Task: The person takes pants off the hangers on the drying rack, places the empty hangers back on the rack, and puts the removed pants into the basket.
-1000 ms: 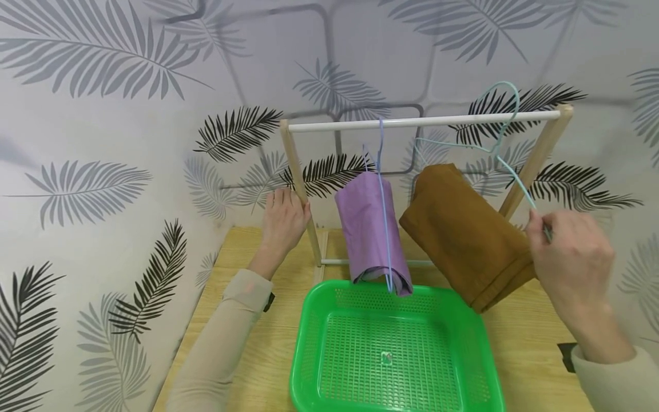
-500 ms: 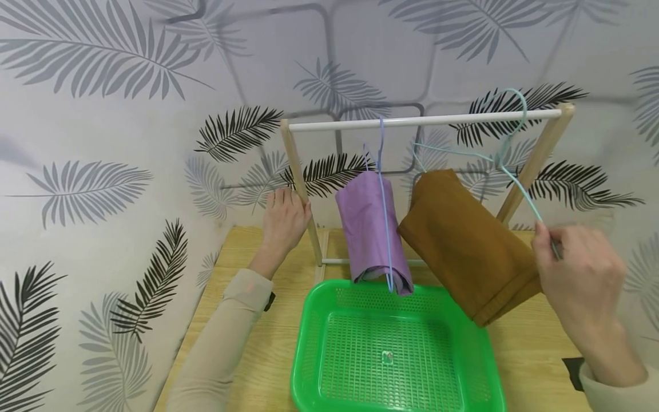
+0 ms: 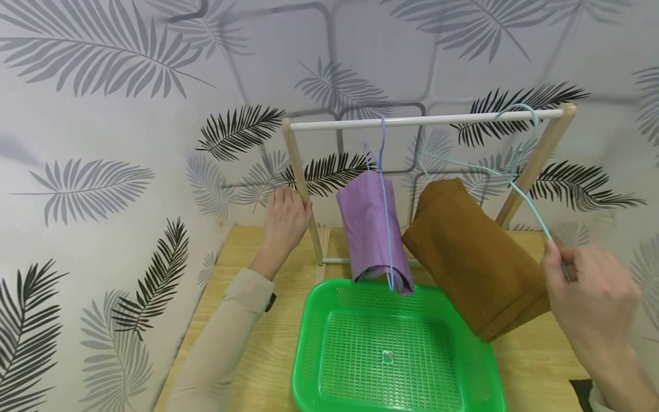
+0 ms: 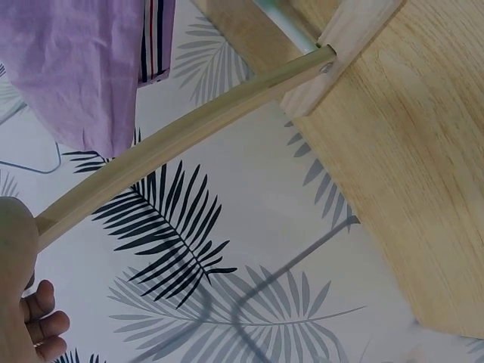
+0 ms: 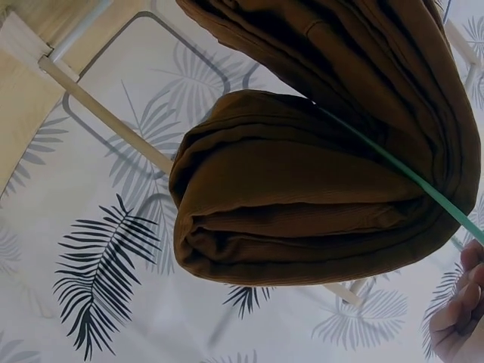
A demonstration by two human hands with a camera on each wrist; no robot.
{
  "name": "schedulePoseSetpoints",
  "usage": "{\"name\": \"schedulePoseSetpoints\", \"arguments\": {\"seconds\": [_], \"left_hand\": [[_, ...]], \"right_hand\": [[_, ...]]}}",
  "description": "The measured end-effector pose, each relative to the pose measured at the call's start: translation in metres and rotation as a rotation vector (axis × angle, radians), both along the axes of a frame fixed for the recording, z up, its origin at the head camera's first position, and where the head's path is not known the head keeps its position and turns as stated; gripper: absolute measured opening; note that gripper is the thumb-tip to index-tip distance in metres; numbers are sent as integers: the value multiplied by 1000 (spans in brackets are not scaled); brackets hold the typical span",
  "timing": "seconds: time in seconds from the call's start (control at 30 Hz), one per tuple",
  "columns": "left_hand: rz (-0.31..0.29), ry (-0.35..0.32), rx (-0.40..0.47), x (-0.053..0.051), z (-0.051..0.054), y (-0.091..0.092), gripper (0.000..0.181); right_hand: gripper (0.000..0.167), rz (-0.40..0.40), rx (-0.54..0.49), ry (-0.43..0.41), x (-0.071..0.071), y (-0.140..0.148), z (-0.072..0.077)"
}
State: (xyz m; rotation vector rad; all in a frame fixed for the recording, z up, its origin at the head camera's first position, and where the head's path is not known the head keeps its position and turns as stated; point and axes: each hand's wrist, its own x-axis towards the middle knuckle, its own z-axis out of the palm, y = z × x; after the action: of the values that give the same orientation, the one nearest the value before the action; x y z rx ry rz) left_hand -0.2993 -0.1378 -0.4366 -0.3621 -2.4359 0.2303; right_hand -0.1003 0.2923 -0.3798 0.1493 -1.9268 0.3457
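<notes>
My left hand [image 3: 287,220] grips the left wooden upright [image 4: 181,140] of a small drying rack. With my right hand [image 3: 594,292] I pinch the lower side of a mint-green clothes hanger [image 3: 535,214]. A folded brown cloth [image 3: 473,260] is draped over this hanger and tilts down toward the front right. In the right wrist view its thick layers [image 5: 302,181] hang around the green bar. The hanger's hook overlaps the white top rod [image 3: 432,121]; I cannot tell whether it rests on it. A purple cloth [image 3: 368,223] hangs from the rod on a lilac-blue hanger [image 3: 382,149].
A green plastic basket [image 3: 304,349] stands in front of the rack, partly under both cloths. The rack's right upright [image 3: 538,163] is behind the mint-green hanger. The wooden table [image 3: 237,337] meets a leaf-patterned backdrop [image 3: 103,217] at the back and left.
My right hand has moved down and to the right, drawing the hanger and brown cloth with it. The hook has dropped from above the rod to about its level. My left hand stays put.
</notes>
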Motion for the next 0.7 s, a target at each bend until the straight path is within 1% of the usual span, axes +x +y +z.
{"name": "schedulePoseSetpoints", "arguments": {"seconds": [0.17,0.27,0.33,0.47,0.57,0.67,0.7], "left_hand": [[25,-10,16,7,0,0,45],[26,-26,45,17,2,2,50],[24,-54,76,26,4,4,51],[9,-157,139,49,12,10,51],[-21,-245,205,68,18,17,50],[-73,-343,312,85,20,22,47],[-91,-382,366,90,21,24,45]], "right_hand": [[55,-4,-31,-7,7,-1,-1],[57,-6,-64,-10,12,-3,-1],[58,-4,-98,-6,15,-6,0],[60,5,-161,13,21,-11,0],[60,11,-187,22,25,-14,-1],[58,16,-196,24,30,-14,-2],[58,16,-199,26,31,-14,-2]]}}
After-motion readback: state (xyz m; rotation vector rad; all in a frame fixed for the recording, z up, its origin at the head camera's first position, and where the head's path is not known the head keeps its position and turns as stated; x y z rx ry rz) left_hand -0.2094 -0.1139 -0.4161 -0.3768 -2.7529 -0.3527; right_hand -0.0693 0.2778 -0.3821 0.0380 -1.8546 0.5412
